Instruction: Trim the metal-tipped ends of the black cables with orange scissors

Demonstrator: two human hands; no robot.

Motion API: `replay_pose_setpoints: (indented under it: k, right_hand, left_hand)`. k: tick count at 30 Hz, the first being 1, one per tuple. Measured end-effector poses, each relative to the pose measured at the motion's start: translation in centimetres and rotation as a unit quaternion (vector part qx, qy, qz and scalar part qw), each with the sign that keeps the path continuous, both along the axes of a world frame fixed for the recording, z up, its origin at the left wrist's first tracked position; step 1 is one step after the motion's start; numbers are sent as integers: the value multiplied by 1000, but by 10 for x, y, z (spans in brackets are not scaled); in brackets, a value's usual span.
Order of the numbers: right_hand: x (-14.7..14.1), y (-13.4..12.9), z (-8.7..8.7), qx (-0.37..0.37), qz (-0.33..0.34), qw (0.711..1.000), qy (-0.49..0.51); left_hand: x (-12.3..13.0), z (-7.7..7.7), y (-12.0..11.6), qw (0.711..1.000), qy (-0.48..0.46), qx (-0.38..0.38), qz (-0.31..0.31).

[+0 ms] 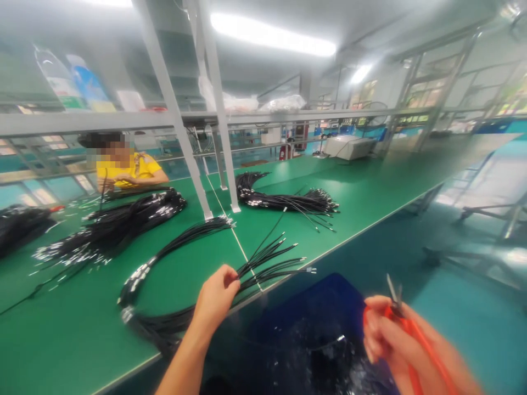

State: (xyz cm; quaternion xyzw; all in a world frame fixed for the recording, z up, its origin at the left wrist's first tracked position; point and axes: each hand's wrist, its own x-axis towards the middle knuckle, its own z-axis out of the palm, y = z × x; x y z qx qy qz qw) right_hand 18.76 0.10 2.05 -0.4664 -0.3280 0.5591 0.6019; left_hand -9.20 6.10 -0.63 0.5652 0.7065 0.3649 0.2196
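Observation:
My left hand point(217, 296) is closed, fingertips pinched at a bundle of thin black cables point(164, 249) that curves across the green table near its front edge. The free ends of these cables fan out to the right of my fingers, with small silvery tips. Over the floor at the lower right, my right hand point(395, 334) is wrapped round red-handled scissors point(424, 351). Their short blades point up and stand slightly apart, clear of the cables. Motion blurs the right hand somewhat.
More black cable bundles lie on the green table point(362, 192): one point(284, 198) beyond the posts, others point(119, 222) at left. A dark blue bin point(325, 296) stands below the table edge. Across the table sits a person in a yellow shirt point(144, 167). Metal posts point(224, 126) carry a shelf.

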Motion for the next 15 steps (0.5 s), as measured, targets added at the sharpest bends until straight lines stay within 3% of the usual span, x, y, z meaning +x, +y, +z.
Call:
replay_pose_setpoints:
  k: [4, 9, 12, 15]
  right_hand:
    - [-13, 1, -9, -6, -4, 1000, -20]
    - [-25, 9, -37, 63, -40, 997, 12]
    - [-19, 10, -48, 67, -68, 995, -1]
    - [-19, 14, -54, 73, -37, 996, 21]
  left_hand:
    - [33, 33, 6, 998, -31, 24, -59]
    - [90, 62, -18, 973, -92, 73, -199]
    - [114, 60, -36, 958, -130, 112, -229]
    - [134, 35, -45, 961, -145, 122, -201]
